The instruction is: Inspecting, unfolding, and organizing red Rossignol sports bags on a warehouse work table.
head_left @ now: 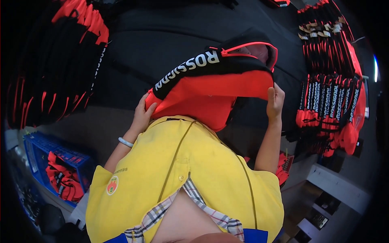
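I hold a red and black garment piece (pixel 210 91) with a black band and white lettering stretched in front of my chest, over a dark table (pixel 154 36). My left hand (pixel 142 115) grips its lower left corner. My right hand (pixel 275 101) grips its right edge, fingers curled round the red fabric. A red-trimmed opening (pixel 259 50) shows at the piece's upper right. My yellow shirt (pixel 182 178) fills the lower middle of the view.
A stack of similar red and black pieces (pixel 60 60) lies at the left, and another fanned stack (pixel 330 97) lies at the right. A blue crate (pixel 36 152) with red fabric stands at the lower left. Grey shelving (pixel 336 186) is at the lower right.
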Motion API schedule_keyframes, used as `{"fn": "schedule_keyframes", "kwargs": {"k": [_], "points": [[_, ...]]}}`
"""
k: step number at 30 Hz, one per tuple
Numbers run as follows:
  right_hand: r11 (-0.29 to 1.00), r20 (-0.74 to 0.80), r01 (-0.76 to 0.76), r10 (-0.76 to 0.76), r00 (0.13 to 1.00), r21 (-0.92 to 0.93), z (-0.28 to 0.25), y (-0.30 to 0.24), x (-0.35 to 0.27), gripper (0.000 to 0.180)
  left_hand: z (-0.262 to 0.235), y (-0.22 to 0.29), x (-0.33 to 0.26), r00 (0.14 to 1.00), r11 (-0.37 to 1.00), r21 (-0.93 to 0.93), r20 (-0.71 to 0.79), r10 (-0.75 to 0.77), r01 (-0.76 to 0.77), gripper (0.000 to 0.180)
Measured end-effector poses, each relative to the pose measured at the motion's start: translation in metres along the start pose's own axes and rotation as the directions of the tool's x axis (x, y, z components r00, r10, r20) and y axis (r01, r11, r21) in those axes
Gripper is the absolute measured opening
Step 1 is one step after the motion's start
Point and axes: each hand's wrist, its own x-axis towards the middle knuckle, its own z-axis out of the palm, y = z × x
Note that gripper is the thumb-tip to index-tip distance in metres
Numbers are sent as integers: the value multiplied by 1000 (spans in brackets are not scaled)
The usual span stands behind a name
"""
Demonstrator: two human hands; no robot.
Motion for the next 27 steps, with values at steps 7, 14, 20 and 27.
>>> {"fn": "schedule_keyframes", "kwargs": {"k": [7, 14, 20, 27], "points": [[997, 109, -68, 72, 991, -43, 3, -10, -36, 63, -6, -6, 15, 987, 984, -134, 122, -101, 117, 44], [998, 88, -38, 42, 995, -41, 10, -22, -51, 59, -32, 24, 28, 936, 975, 131, 281, -211, 180, 32], [997, 75, -82, 83, 994, -11, 12, -19, -57, 58, -52, 29, 37, 901, 977, 124, 382, -207, 172, 32], [999, 26, -50, 50, 998, 14, 18, -18, -63, 65, -50, 40, 35, 915, 970, 199, 348, -203, 139, 35]]}}
